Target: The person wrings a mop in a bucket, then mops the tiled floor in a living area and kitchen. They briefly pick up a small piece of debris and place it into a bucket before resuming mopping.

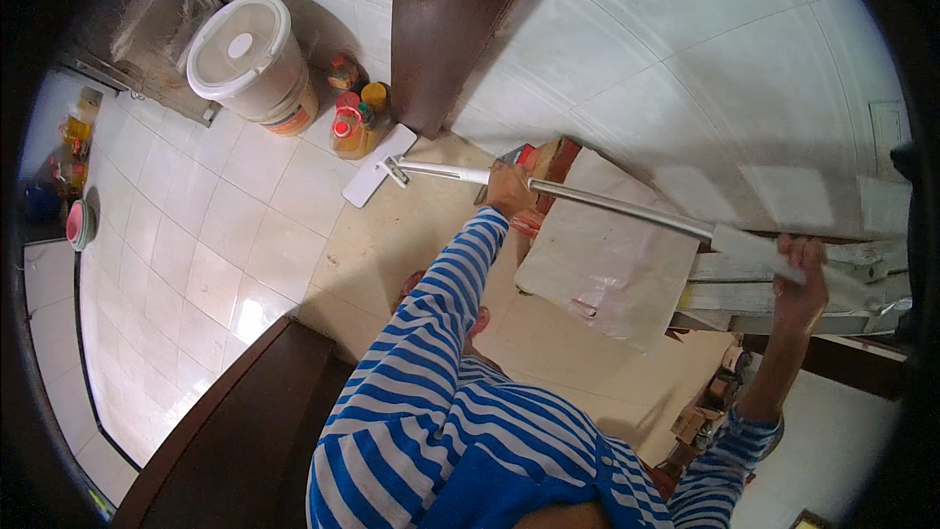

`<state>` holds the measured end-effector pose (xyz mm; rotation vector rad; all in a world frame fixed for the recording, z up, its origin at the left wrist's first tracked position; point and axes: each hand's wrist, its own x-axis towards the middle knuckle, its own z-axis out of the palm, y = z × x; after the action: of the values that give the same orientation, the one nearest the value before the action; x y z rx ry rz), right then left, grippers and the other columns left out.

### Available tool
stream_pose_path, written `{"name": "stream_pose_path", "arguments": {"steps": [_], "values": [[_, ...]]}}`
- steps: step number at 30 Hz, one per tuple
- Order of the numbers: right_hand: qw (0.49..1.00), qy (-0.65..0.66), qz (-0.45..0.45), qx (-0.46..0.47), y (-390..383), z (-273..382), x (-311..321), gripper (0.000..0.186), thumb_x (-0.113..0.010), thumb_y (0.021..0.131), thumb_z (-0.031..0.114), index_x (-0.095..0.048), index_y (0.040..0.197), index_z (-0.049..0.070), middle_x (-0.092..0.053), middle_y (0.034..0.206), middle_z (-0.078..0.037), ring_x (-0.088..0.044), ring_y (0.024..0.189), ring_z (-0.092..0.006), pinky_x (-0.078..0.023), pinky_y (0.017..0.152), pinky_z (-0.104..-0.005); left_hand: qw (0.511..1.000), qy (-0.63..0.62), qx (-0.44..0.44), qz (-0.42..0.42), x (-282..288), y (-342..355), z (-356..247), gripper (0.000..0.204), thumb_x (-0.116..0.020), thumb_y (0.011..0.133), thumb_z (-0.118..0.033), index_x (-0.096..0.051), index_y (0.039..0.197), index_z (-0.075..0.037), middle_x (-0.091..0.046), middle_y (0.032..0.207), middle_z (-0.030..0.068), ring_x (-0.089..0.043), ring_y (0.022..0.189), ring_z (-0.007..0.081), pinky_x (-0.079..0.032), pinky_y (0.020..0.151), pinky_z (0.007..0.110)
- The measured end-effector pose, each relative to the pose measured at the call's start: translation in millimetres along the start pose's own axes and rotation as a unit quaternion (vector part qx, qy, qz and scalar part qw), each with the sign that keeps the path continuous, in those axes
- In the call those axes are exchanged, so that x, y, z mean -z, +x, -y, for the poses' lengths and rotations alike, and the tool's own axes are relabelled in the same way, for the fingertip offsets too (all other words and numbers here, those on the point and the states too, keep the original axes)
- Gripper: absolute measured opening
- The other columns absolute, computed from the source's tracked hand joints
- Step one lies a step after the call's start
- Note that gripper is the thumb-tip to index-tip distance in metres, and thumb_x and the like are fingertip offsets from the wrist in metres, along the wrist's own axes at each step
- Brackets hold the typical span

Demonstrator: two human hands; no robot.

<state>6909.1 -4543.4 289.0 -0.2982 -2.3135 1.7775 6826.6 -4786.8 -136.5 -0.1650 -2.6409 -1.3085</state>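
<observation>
A flat mop with a white rectangular head point(368, 179) lies with its head on the tiled floor, and its silver and white pole point(627, 211) slants up to the right. My left hand point(509, 188) is closed around the pole's middle, just above a white section near the head. Farther right, my right hand point(802, 279) grips the white upper end of the pole; its fingers are slightly blurred. Beneath the pole, beside my left hand, a white sheet point(607, 245) covers what looks like a box, with red and brown edges showing.
Several bottles point(350, 132) of yellow and amber liquid stand close beyond the mop head. Behind them is a lidded white bucket point(240, 49). A dark brown door frame point(446, 39) rises at the far wall, and dark wooden panelling point(245, 411) stands at the near left.
</observation>
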Motion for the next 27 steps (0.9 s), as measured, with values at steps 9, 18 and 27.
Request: {"name": "stream_pose_path", "arguments": {"steps": [9,18,27], "values": [[0.983,-0.089,-0.159,0.023,-150,-45,105,0.016,-0.061,0.084,0.017,-0.05,0.086,0.005,-0.047,0.08,-0.005,-0.05,0.081,-0.0216,-0.045,0.074,-0.0331,0.939,-0.016,-0.118,0.321,-37,-73,-57,0.016,-0.06,0.054,-0.018,-0.064,0.065,-0.007,-0.06,0.062,0.0159,-0.06,0.064,0.0341,-0.045,0.06,0.044],[0.994,-0.092,-0.026,0.054,-178,-22,115,0.011,-0.057,0.084,0.014,-0.05,0.083,0.005,-0.048,0.08,-0.006,-0.049,0.081,-0.0202,-0.043,0.077,-0.037,0.919,0.022,-0.112,0.378,12,-140,-62,0.018,-0.06,0.059,-0.022,-0.066,0.067,-0.008,-0.061,0.063,0.0144,-0.06,0.063,0.0324,-0.046,0.064,0.042],[0.984,0.024,0.171,-0.035,-161,-59,-15,0.016,-0.054,0.084,0.017,-0.046,0.076,0.006,-0.046,0.072,-0.006,-0.051,0.082,-0.0227,-0.046,0.046,-0.0198,0.964,0.081,0.095,0.235,127,-207,47,0.009,-0.068,0.058,-0.019,-0.064,0.064,-0.012,-0.061,0.069,0.0127,-0.059,0.074,0.0316,-0.045,0.072,0.044]]}}
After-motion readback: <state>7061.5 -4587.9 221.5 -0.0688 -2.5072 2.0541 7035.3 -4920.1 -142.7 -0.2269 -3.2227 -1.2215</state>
